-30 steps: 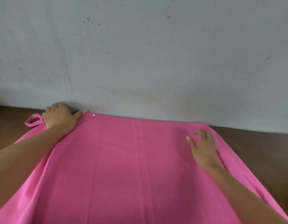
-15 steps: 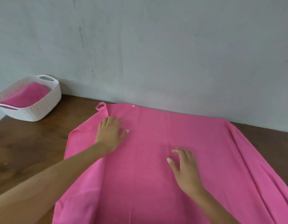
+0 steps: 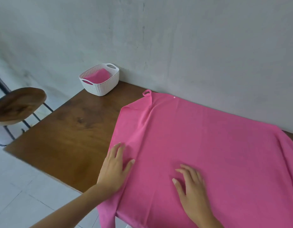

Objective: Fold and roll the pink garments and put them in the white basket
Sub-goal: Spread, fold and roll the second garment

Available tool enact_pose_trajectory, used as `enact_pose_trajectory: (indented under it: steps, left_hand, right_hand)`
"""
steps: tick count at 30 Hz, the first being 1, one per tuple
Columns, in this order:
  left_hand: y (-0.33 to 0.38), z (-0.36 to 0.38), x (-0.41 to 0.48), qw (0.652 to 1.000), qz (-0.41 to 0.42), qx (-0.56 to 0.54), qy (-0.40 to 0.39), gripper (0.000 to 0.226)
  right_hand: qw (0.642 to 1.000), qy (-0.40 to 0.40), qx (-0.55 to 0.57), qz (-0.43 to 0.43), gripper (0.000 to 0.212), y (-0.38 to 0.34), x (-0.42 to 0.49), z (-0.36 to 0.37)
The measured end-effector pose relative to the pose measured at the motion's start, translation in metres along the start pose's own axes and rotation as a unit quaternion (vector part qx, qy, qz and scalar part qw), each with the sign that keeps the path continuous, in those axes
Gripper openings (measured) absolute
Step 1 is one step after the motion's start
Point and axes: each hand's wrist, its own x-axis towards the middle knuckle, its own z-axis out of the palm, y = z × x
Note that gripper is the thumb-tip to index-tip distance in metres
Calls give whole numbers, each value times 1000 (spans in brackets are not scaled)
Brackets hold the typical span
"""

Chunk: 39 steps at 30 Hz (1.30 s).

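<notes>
My left hand [image 3: 115, 168] and right hand [image 3: 192, 188] lie flat — fingers spread, gripping nothing — on the pink garment [image 3: 208, 153] spread over the table [image 3: 68, 137], the basket [image 3: 99, 81] well apart at the far corner.

Wall: pale grey plaster wall [image 3: 191, 38], mottled with faint dark streaks and specks, rising from the far edge of the tabletop.
Tabletop: dark brown wood tabletop [image 3: 68, 137] with visible grain, its far edge against the wall.
Stool: rounded wooden seat [image 3: 19, 102] on thin black metal legs, just left of the tabletop.
Floor: pale tiled floor [image 3: 19, 186] with thin joints, below and left of the tabletop.
Bar: dark slanting bar [image 3: 1, 83], left of the tabletop beyond the stool; too little shows to tell what it is.
Light: soft and even on the wall above the tabletop.
</notes>
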Motion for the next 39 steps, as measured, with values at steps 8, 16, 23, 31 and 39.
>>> enact_pose_trajectory:
  steps: [8,16,23,31,39]
  left_hand:
    - [-6,-2,-11,998,-12,65,-23,94]
    - [-70,-44,5,989,37,131,-65,87]
    - [-100,-65,21,968,69,222,-92,84]
    - [-80,-56,4,987,-35,156,-19,94]
    - [-94,-53,-11,987,26,153,-49,85]
  right_hand:
    - [999,2,-39,-12,46,-3,-16,4]
    - [999,-2,-45,-2,46,-4,-16,2]
    - [999,0,-49,4,40,-3,-14,3]
    - [998,4,-56,-1,45,-3,-14,3]
    - [999,5,-50,2,39,-2,-15,3]
